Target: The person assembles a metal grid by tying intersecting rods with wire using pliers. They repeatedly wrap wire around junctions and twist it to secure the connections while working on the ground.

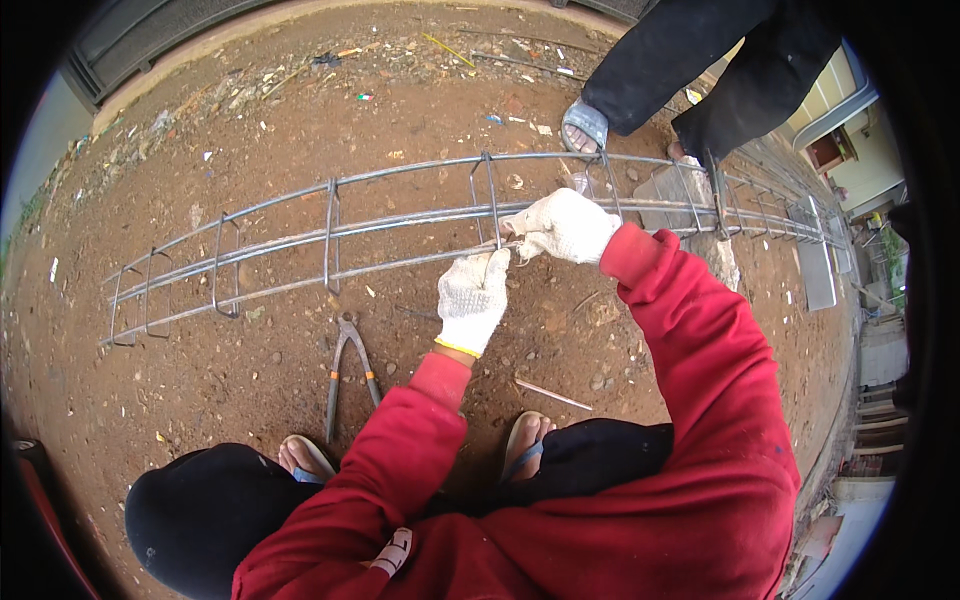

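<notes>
A long rebar cage [390, 266], made of thin steel bars with square stirrups, stretches across the view in front of me. My left hand [470, 298], in a white knit glove with a yellow cuff edge, closes on the near lower bar where a stirrup [493, 205] meets it. Just right of that joint my right hand [570, 228], gloved likewise, has its fingers pinched together over the bars. Whatever lies between the right fingertips is hidden. Long-handled pincers [350, 365] with orange bands lie on the dirt, jaws toward the cage.
Another person in dark trousers [668, 62] and grey sandals stands behind the cage at right. A flat grey block [668, 195] sits under the cage there. A thin stick [553, 395] lies near my feet. Rubble and litter [270, 85] cover the far ground.
</notes>
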A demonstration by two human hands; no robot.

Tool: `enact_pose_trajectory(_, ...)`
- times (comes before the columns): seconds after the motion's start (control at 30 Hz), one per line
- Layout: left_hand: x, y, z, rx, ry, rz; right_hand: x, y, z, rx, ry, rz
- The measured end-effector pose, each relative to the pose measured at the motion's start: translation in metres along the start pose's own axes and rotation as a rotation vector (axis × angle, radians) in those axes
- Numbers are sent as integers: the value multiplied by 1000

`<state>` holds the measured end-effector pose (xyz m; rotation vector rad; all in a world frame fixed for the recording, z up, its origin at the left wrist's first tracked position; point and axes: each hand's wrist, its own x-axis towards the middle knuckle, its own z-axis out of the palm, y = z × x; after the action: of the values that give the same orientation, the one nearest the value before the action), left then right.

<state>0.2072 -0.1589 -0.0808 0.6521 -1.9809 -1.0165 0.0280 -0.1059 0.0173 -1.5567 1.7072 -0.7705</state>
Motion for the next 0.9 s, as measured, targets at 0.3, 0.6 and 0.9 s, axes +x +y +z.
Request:
enact_pose_trajectory(0.3, 2, 1, 1, 52, 81, 97, 27, -21, -22, -953, -255, -219)
enact_pose_trajectory(0.6, 2, 8, -3, 118, 4, 29, 41, -20, -20, -1161, -214, -296)
enact_pose_trajectory(0.9, 2, 4, -2, 257, -7, 173, 22, -45, -8, -1229, -84, -286)
